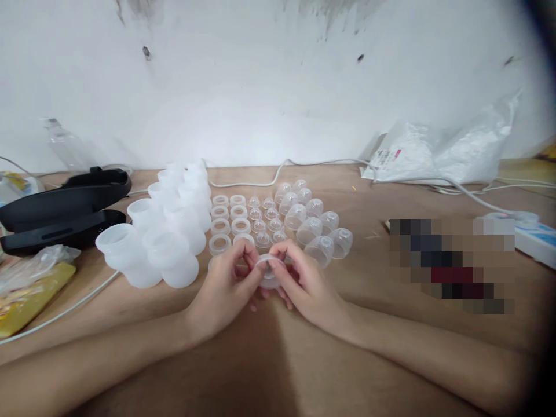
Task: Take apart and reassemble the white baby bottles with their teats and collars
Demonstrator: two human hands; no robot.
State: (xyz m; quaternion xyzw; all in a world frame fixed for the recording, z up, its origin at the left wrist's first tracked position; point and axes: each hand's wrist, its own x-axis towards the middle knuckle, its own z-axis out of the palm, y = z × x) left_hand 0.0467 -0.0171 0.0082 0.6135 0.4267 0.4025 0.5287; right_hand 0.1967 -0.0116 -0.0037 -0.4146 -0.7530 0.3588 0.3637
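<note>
My left hand point(230, 286) and my right hand point(306, 289) meet low over the table's middle. Between them they pinch a translucent bottle collar ring point(270, 282), thumbs at its near side. A clear part seems to sit inside the ring, perhaps a nipple, but blur and fingers hide it. Just beyond my hands stand rows of white collar rings point(220, 226) and clear bottle nipples point(257, 226). Frosted baby bottles point(167, 255), open at the top, are grouped left of the rings. Clear dome caps point(320, 250) lie in rows on the right.
A black moulded object point(65, 200) and a yellow plastic packet point(39, 295) lie at the left. White plastic bags point(434, 153) lean on the back wall, near a power strip point(532, 237). A white cable point(247, 184) runs along the rear. A pixelated patch covers something at right.
</note>
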